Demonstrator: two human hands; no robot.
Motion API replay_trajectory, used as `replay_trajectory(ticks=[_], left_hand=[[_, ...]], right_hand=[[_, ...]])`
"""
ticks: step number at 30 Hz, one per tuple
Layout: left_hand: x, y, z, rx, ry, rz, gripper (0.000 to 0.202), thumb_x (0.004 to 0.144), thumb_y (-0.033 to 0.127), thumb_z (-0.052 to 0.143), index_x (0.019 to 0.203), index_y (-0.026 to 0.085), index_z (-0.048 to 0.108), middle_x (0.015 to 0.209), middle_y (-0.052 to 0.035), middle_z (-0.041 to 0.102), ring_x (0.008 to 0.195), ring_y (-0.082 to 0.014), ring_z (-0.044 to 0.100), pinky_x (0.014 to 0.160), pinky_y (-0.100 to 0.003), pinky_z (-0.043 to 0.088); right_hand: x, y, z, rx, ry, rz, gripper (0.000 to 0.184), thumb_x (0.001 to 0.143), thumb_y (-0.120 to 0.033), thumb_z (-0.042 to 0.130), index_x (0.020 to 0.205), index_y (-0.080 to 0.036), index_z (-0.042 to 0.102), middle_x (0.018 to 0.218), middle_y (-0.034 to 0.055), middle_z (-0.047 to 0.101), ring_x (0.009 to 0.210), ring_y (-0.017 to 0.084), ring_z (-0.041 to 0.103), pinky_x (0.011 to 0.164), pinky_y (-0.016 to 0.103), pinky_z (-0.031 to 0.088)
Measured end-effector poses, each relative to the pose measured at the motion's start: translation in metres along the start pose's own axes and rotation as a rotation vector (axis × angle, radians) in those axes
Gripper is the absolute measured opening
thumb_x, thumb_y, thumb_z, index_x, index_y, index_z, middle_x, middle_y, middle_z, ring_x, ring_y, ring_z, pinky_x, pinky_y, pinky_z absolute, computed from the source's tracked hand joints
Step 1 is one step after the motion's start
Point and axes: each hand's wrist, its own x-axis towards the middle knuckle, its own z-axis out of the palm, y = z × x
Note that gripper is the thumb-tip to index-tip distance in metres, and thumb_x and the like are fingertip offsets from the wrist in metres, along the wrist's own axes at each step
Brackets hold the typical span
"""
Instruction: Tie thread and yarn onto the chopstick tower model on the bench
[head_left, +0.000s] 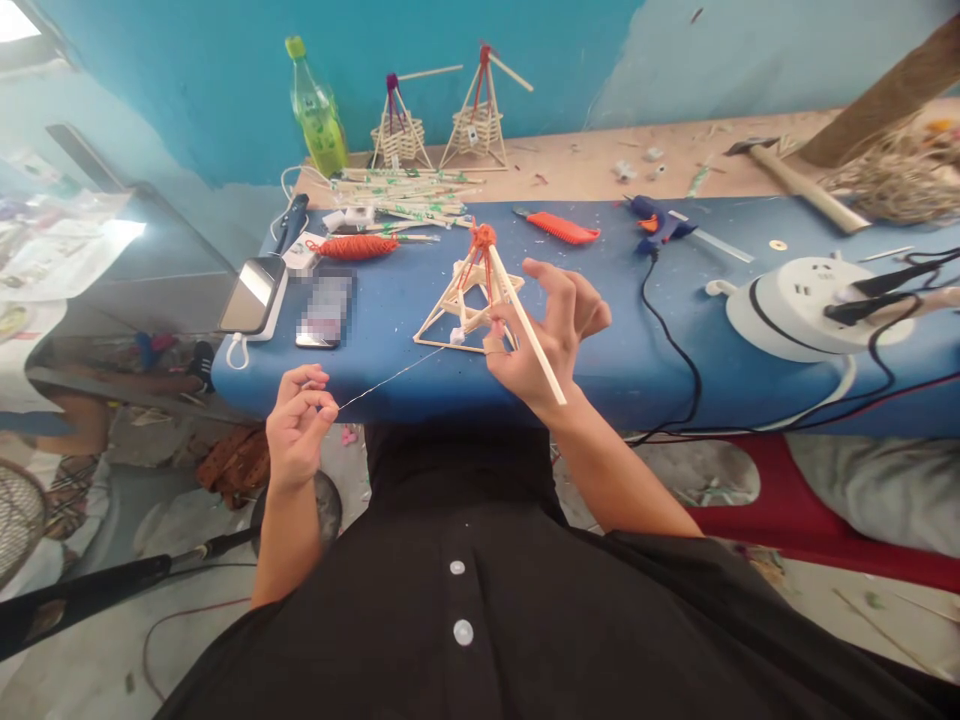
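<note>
A small pyramid of wooden sticks (pixel 474 290), bound at its top with orange cord (pixel 483 238), stands on the blue table top near the front edge. One long stick (pixel 536 345) slants from its top toward me. My right hand (pixel 551 335) is at the pyramid's right side, thumb and index finger closed on its lower frame, the other fingers curled up. My left hand (pixel 300 420), off to the left, pinches the end of a thin glue-like strand (pixel 390 379). The strand runs taut to a small white piece (pixel 457 336) at the pyramid's base.
Behind stand two similar stick pyramids (pixel 401 140), a green bottle (pixel 319 120) and a pile of wrapped sticks (pixel 412 195). An orange cutter (pixel 562 227), a glue gun (pixel 660 222), a hammer (pixel 810 185) and a white power strip (pixel 787 310) lie to the right. Phones (pixel 253 295) lie left.
</note>
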Motion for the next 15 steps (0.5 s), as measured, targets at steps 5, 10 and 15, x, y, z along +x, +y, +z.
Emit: replay_trajectory(ticks=[5, 10, 15], left_hand=[[0.003, 0.021, 0.01, -0.067, 0.006, 0.086, 0.02, 0.09, 0.042, 0.089, 0.079, 0.026, 0.083, 0.116, -0.0095, 0.071, 0.124, -0.0301, 0.069, 0.109, -0.048, 0.062], [0.006, 0.05, 0.025, -0.063, -0.133, 0.211, 0.021, 0.096, 0.047, 0.085, 0.084, 0.031, 0.083, 0.117, -0.0092, 0.071, 0.121, -0.0315, 0.069, 0.114, -0.06, 0.063], [0.019, 0.069, 0.036, -0.052, -0.281, 0.299, 0.024, 0.099, 0.05, 0.082, 0.083, 0.033, 0.086, 0.114, -0.0073, 0.074, 0.114, -0.0286, 0.071, 0.105, -0.054, 0.066]], right_hand=[[-0.005, -0.002, -0.002, 0.065, 0.052, 0.036, 0.021, 0.096, -0.033, 0.063, 0.099, -0.026, 0.083, 0.155, 0.0099, 0.064, 0.143, 0.04, 0.052, 0.119, 0.064, 0.034], [-0.04, -0.022, -0.008, 0.264, 0.18, -0.17, 0.019, 0.096, -0.038, 0.07, 0.11, -0.03, 0.079, 0.119, 0.0109, 0.079, 0.109, 0.032, 0.071, 0.102, 0.053, 0.053], [-0.057, -0.07, -0.024, 0.558, 0.091, -0.388, 0.038, 0.102, -0.043, 0.07, 0.139, -0.033, 0.072, 0.133, 0.0066, 0.083, 0.118, 0.027, 0.076, 0.101, 0.044, 0.058]])
